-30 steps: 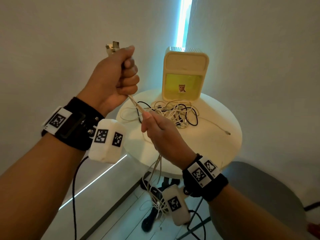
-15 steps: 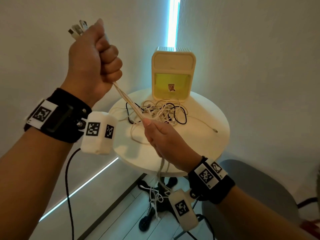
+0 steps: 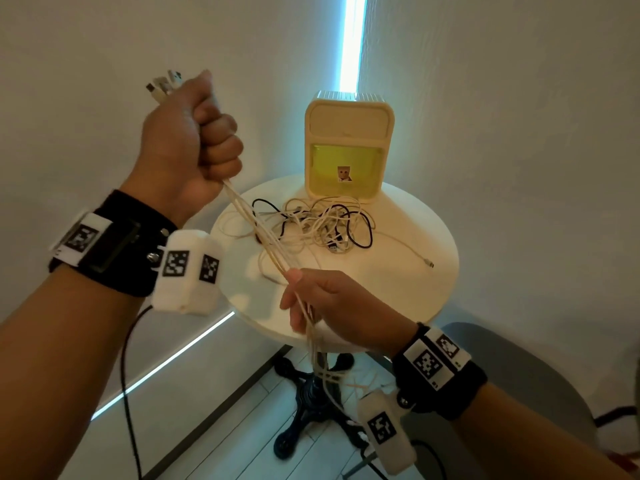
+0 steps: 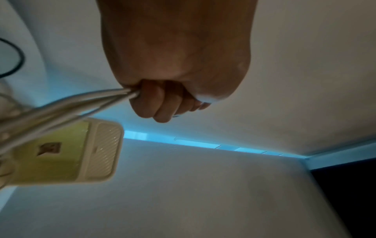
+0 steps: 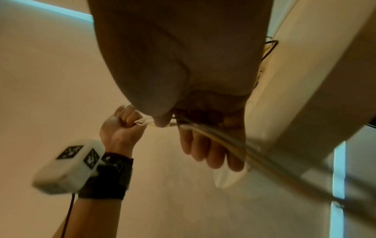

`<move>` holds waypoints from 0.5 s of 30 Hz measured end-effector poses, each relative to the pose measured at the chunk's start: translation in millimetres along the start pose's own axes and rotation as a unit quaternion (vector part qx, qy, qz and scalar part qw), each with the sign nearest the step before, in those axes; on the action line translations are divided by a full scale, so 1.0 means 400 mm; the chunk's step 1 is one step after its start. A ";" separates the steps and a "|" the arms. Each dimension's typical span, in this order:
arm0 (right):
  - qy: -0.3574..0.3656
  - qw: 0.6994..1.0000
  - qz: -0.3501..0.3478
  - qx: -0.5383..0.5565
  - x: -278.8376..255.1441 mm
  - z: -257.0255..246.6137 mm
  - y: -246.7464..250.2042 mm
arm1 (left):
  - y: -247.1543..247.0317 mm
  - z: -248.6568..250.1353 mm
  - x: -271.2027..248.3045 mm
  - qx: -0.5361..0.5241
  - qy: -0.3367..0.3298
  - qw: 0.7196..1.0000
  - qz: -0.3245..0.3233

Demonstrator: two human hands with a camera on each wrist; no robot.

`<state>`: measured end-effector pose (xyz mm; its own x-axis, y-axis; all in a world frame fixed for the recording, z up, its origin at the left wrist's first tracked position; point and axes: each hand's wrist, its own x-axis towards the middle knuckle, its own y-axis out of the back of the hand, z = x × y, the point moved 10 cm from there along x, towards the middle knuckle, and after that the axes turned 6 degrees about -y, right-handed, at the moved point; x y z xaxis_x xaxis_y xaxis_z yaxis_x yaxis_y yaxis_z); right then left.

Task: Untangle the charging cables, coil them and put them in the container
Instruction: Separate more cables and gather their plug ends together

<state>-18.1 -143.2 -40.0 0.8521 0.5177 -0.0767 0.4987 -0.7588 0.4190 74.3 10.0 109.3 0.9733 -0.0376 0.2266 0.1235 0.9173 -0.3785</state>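
A bundle of white cables [image 3: 258, 237] is clenched in the left hand [image 3: 187, 140], raised left of the table; plug ends [image 3: 162, 86] stick out above the fist. Lower down, the same strands are pinched by the right hand [image 3: 332, 303], then hang past the round white table [image 3: 408, 299] toward its black base [image 3: 311, 410]. A tangled pile of white and black cables [image 3: 322, 226] is left on the tabletop, touching the cream container [image 3: 348, 147] behind it. Walls close in behind; a grey chair [image 3: 519, 375] sits at right.
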 end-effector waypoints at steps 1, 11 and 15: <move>0.007 1.000 0.011 -0.019 0.004 -0.006 0.021 | -0.009 -0.020 -0.005 -0.008 0.012 1.000 -0.006; 0.027 0.978 0.149 -0.145 0.191 -0.066 0.220 | -0.074 -0.209 -0.055 -0.007 0.102 0.994 -0.037; -0.003 0.931 0.067 -0.359 0.276 -0.016 0.138 | -0.048 -0.250 -0.053 0.006 0.124 0.992 -0.013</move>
<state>102.6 -125.6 -19.5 0.9009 0.4336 0.0164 0.1546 -0.3560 0.9216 70.9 -46.5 22.1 0.9876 -0.1568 0.0078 0.1488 0.9190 -0.3650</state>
